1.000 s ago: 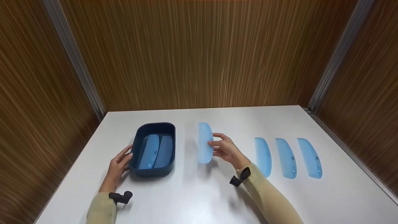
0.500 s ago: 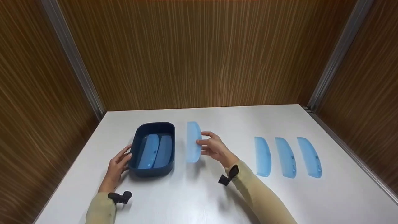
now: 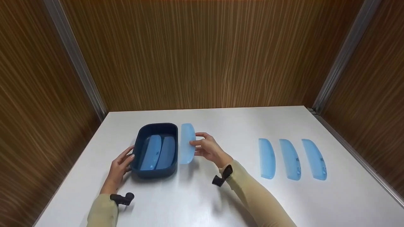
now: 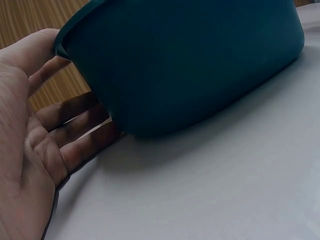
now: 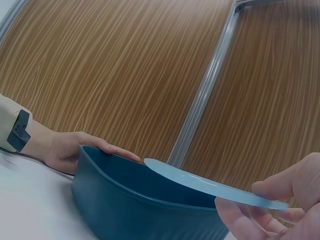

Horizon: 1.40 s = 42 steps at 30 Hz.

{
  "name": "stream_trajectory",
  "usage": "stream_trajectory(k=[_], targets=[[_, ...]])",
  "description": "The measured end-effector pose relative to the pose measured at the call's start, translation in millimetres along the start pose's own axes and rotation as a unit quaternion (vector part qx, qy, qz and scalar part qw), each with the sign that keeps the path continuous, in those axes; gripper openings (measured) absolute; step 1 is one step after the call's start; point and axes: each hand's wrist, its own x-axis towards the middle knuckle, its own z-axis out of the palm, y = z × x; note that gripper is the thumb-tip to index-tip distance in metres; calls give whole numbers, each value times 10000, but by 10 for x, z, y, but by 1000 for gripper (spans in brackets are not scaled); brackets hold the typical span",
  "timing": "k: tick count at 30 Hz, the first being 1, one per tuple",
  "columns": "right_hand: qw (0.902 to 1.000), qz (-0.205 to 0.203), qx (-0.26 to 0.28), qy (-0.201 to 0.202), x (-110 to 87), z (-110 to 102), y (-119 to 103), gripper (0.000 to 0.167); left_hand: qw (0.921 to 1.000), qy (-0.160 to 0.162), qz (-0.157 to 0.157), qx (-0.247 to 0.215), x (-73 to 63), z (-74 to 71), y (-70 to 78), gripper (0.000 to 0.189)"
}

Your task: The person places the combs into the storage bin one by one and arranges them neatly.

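Note:
My right hand (image 3: 206, 148) pinches a light-blue half-moon comb (image 3: 187, 143) by its curved edge, thumb on top and fingers beneath. The comb is raised just beside the right wall of a dark blue rectangular bin (image 3: 159, 175). In the right wrist view, the comb (image 5: 200, 185) overlaps the bin's rim. Two similar combs lie side by side inside the bin, a lighter one (image 3: 151, 153) at left and a shaded one (image 3: 166, 153) at right. My left hand (image 3: 119, 167) rests against the bin's left side; in the left wrist view, its extended fingers (image 4: 82, 147) touch the outer wall.
Three more light-blue combs stand apart in a row at the right of the white table (image 3: 202, 201): a near one (image 3: 267, 159), a middle one (image 3: 290, 160) and a far-right one (image 3: 314, 160). Wood-patterned panels (image 3: 202, 56) enclose the back and sides.
My right hand has carried the comb leftward, from mid-table to right beside the bin. The left hand, the bin and the row of combs have stayed in place.

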Motion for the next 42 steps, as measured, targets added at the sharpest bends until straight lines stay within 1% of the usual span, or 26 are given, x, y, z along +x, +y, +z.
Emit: stream_trajectory(k=[5, 7, 12, 14, 20, 24, 32, 36, 38, 42], targets=[[9998, -84, -184, -53, 45, 128, 19, 61, 9999, 1, -125, 35, -14, -16, 39, 53], [9994, -110, -316, -32, 68, 175, 31, 61, 9998, -22, -177, 45, -54, -1, 102, 52], [9988, -120, -472, -15, 125, 294, 39, 62, 9999, 40, -115, 103, -67, -5, 69, 53], [9987, -109, -499, -27, 141, 342, 38, 62, 9998, 85, -78, 179, -38, -22, 5, 54], [9972, 97, -728, 105, 192, 462, 43, 60, 9997, 85, -98, 198, -31, -20, 11, 55], [9956, 147, -899, 224, 221, 530, 33, 57, 9997, 81, -93, 209, -21, -12, 21, 54], [9924, 63, -1173, 362, 260, 657, 11, 52, 9999, 73, 18, 86, 2, 7, 2, 52], [9889, 60, -1423, 414, 281, 692, 19, 51, 10000, 72, -7, 17, 8, 22, -22, 51], [9872, -8, -1542, 413, 284, 718, 23, 51, 10000, 58, -5, -2, 6, 23, -26, 51], [9839, -277, -1723, 385, 297, 789, 41, 54, 9999, 94, 48, -28, 4, -2, -26, 50]])
